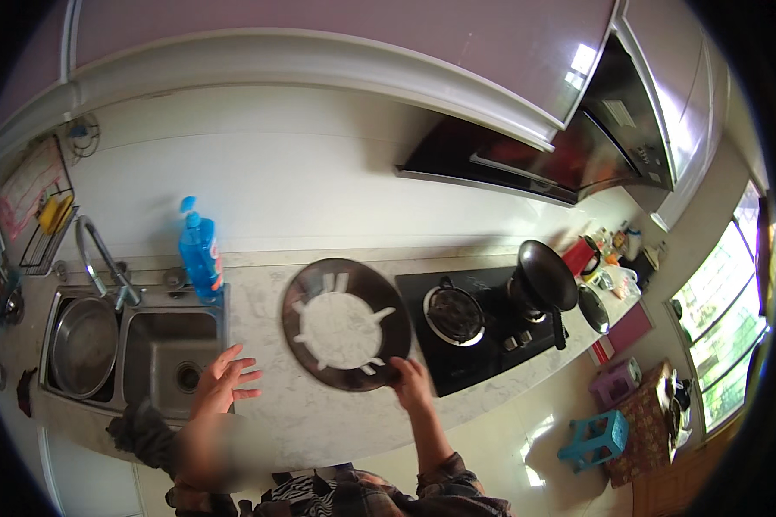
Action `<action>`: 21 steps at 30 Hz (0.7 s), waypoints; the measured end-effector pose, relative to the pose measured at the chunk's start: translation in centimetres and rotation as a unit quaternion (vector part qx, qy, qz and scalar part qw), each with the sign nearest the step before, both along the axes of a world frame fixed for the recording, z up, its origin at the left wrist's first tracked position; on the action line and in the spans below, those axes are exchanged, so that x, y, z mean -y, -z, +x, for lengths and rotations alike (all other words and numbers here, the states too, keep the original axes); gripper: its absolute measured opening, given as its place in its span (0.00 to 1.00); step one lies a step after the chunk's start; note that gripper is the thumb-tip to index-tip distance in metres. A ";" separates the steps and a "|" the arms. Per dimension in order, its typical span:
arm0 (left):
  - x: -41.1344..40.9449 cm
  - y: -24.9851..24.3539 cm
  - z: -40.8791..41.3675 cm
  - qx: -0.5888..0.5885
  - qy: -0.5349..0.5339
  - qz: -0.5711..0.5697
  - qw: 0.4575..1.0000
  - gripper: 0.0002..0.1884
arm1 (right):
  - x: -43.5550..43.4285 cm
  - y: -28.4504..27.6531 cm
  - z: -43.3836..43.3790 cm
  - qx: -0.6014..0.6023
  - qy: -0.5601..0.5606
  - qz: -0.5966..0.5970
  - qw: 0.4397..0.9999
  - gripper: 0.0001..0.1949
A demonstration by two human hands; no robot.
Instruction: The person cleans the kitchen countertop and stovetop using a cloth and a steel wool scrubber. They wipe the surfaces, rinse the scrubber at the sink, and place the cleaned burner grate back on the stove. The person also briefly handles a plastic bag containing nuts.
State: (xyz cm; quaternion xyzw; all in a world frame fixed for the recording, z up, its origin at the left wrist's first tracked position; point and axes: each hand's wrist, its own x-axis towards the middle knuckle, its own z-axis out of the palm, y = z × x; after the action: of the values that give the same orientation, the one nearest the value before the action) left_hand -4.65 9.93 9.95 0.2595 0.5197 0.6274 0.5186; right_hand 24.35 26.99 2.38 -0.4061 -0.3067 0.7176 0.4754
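Note:
My right hand (410, 382) grips the lower right rim of a dark metal burner ring (370, 284), its wide round opening edged with slots. The marble-patterned countertop (281, 430) shows through that opening. Whether the ring touches the counter or is held just above it, I cannot tell. On the left, my left hand (223, 381) holds nothing, its fingers spread, near the front right of the sink basin (158, 336). To the right of the ring is the black gas hob (452, 371), with its left burner (454, 315) uncovered.
A wok (546, 274) stands tilted over the hob's right side. Behind the sink's right edge is a blue pump bottle (200, 258). A metal basin (84, 349) fills the left sink bowl beside the faucet (100, 255). The range hood (524, 161) hangs above; a blue stool (595, 439) stands on the floor.

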 end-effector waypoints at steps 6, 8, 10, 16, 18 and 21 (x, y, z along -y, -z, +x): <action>-1.5 3.6 -0.1 0.015 -0.027 -0.043 0.999 0.18 | -6.1 1.1 11.3 0.187 0.236 0.047 0.952 0.05; -2.2 3.9 0.5 0.030 -0.039 -0.046 0.998 0.15 | -8.7 2.1 13.8 0.170 0.278 0.054 0.944 0.06; -2.7 4.0 1.2 0.036 -0.049 -0.050 0.997 0.14 | -11.0 3.3 15.3 0.156 0.302 0.044 0.939 0.07; -3.2 4.6 2.1 0.036 -0.069 -0.045 0.996 0.12 | -14.2 5.2 16.6 0.128 0.307 0.016 0.943 0.07; -3.1 4.7 2.1 0.039 -0.080 -0.042 0.995 0.11 | -14.7 5.0 16.4 0.136 0.316 -0.010 0.939 0.07; -3.1 4.5 2.2 0.037 -0.100 -0.035 0.994 0.10 | -15.1 4.7 16.9 0.151 0.311 -0.018 0.938 0.08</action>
State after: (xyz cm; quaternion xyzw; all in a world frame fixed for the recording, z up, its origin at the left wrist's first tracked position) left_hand -2.49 13.01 5.43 0.1643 0.5448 0.6670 0.4810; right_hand 41.22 42.08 -2.37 -0.5935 -0.2203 0.4699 0.6152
